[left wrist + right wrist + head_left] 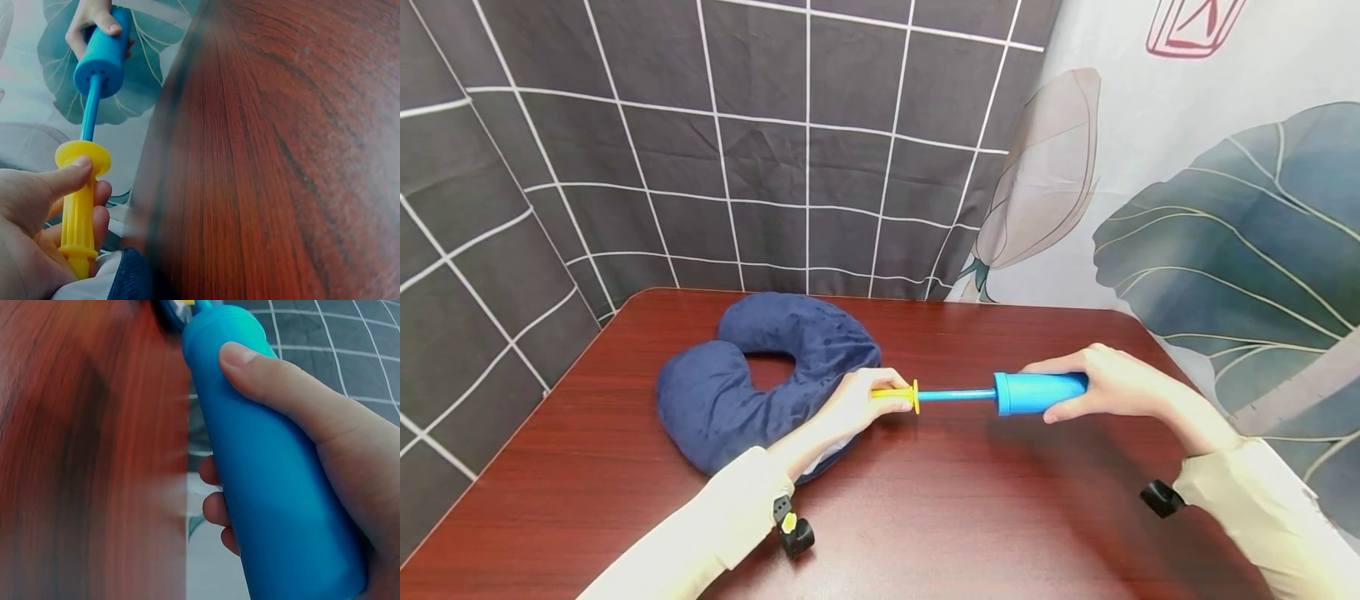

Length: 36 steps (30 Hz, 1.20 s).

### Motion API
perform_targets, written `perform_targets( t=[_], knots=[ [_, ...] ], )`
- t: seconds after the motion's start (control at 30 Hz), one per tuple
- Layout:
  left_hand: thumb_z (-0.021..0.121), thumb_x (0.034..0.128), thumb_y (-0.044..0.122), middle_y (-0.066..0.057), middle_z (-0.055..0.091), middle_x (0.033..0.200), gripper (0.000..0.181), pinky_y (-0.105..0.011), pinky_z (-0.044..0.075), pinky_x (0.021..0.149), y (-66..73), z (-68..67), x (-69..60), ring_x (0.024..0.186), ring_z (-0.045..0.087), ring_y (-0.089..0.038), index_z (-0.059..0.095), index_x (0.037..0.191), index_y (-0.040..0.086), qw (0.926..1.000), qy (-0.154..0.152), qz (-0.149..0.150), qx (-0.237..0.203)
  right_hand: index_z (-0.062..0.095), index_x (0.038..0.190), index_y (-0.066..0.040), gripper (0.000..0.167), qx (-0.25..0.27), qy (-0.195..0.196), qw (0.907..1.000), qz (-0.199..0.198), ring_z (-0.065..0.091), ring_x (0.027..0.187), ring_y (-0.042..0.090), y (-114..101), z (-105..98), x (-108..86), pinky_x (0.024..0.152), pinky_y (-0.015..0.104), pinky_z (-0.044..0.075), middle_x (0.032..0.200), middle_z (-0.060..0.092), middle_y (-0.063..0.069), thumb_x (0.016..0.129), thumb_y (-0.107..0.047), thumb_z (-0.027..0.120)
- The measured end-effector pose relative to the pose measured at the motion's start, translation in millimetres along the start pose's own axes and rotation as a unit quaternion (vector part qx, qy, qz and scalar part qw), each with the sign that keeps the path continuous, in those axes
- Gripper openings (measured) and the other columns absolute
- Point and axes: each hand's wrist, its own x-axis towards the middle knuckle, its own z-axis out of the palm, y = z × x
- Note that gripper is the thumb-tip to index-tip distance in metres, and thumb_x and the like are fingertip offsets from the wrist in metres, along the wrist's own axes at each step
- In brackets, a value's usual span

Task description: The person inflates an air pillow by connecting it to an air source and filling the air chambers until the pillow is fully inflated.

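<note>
A navy-blue, plush, U-shaped pillow [820, 346] lies on the reddish-brown wood-grain table [940, 517], just beyond the left forearm, its opening toward the far left. Behind the table hang a dark grey cloth with a white grid [760, 154] and, at right, a white cloth printed with large leaves [1210, 217]. Above the table, near the pillow's right side, a bright-blue plastic cylindrical hand pump [1033, 393] is held level between both hands, its thin blue rod [957, 395] exposed. The left hand [853, 400] is curled round the ribbed yellow plastic handle [79, 215], thumb against its flange; the right hand [1105, 382] wraps the cylinder, thumb along one side and fingertips showing on the other. The left hand and forearm cover part of the pillow, leaving a white patch [833, 452] only partly visible. The right palm hides the cylinder's far end in the head view, and both cream sleeves [700, 533] are cut off by the frame.
</note>
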Motion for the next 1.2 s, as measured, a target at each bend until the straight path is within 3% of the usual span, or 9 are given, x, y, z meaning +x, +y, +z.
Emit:
perform_targets(
  t=[0.27,0.5,0.93,1.2],
  knots=[
    [0.076,0.0861,0.020,-0.004,0.074,0.093,0.015,-0.019,0.048,0.079,1.5,-1.7,-1.4,0.085,0.062,-0.008,0.073,0.097,0.011,1.0000,0.007,0.004,0.005,0.069,0.124,-0.030,0.062,0.001,0.024,0.9997,-0.002,0.057,0.081,-0.004,13.7,-10.5,-17.6,0.065,0.021,0.045,0.103,0.073,-0.013,0.068,-0.051,0.086],
    [0.075,0.0871,0.021,-0.004,0.074,0.093,0.014,-0.020,0.048,0.078,1.9,-1.1,-2.0,0.083,0.061,-0.008,0.073,0.097,0.011,1.0000,0.001,0.007,-0.005,0.069,0.125,-0.026,0.063,0.013,0.020,0.9997,-0.002,0.057,0.082,-0.004,17.8,-14.0,-23.4,0.065,0.021,0.045,0.104,0.074,-0.010,0.069,-0.048,0.087],
    [0.076,0.0850,0.019,-0.005,0.073,0.091,0.016,-0.020,0.048,0.077,4.0,1.9,0.0,0.082,0.061,-0.009,0.073,0.098,0.009,0.9993,0.025,0.018,0.021,0.070,0.124,-0.026,0.061,0.021,-0.005,0.9998,-0.004,0.057,0.078,-0.003,0.7,-1.2,3.2,0.065,0.021,0.047,0.101,0.073,-0.013,0.072,-0.054,0.082],
    [0.077,0.0841,0.019,-0.006,0.074,0.093,0.019,-0.019,0.048,0.077,6.1,3.2,0.7,0.083,0.062,-0.011,0.073,0.100,0.009,0.9988,0.027,0.021,0.034,0.068,0.126,-0.023,0.062,0.025,-0.017,0.9994,-0.016,0.059,0.081,0.001,-14.7,9.1,16.8,0.066,0.022,0.047,0.106,0.074,-0.007,0.075,-0.056,0.079]
  ],
)
